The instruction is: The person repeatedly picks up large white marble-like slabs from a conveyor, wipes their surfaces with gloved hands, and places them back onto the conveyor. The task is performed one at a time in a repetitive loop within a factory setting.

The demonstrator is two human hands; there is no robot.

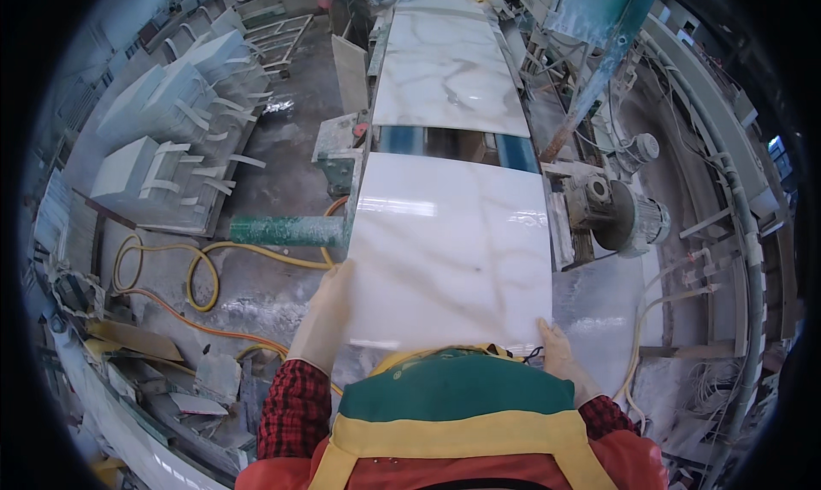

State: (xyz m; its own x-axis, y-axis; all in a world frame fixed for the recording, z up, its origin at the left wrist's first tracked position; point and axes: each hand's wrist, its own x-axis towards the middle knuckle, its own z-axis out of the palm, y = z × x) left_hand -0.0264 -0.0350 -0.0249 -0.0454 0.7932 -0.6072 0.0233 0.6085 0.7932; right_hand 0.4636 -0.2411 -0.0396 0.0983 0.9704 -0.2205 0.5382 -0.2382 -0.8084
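Observation:
A polished white marble-look slab [453, 255] with faint grey-brown veins lies in front of me, its near end close to my apron [462, 383]. My left hand [330, 300], in a pale glove, is closed on the slab's left edge; the fingers under it are hidden. At the near right corner, my gloved right hand [560, 351] grips the other edge, lower down than the left one. Farther along the conveyor rests a second veined slab [449, 75]. Between the two slabs, blue rollers [402, 139] show in a gap.
A motor [633, 216] juts out right of the conveyor, near a teal post [599, 79]. On the left are a green roller end [286, 231], looped yellow hose [201, 276] on the wet floor, strapped slab stacks [162, 178] and broken offcuts [214, 379].

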